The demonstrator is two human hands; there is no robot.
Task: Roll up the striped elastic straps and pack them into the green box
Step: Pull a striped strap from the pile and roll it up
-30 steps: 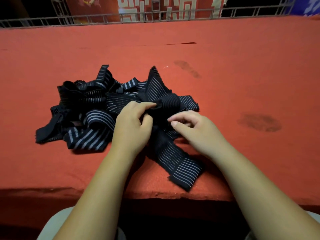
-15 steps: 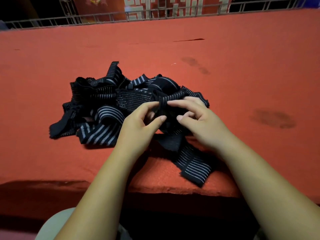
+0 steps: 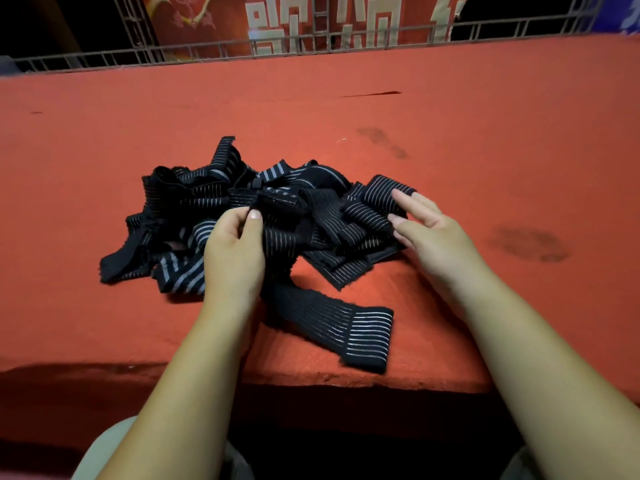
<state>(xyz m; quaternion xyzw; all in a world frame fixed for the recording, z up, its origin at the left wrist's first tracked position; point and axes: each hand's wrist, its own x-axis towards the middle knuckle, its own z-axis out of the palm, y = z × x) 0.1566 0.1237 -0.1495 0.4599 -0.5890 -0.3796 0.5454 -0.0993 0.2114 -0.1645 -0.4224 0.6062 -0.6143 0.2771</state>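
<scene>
Centrally, the striped straps [image 3: 194, 199] lie heaped on the red table [image 3: 485, 133], left hand [image 3: 235, 254] at the heap's 6 o'clock pinching one, right hand [image 3: 431, 230] at 3 o'clock pinching another, fingers nearly straight.

You face a table [image 3: 502, 109] draped in red felt, with a dark stain [image 3: 530, 244] at 3 o'clock and fainter smudges [image 3: 382, 144] at 1 o'clock. At 12 o'clock a grey metal railing [image 3: 194, 53] edges it. Behind hangs a red banner [image 3: 221, 19] with pale characters, darkness on either side.
</scene>
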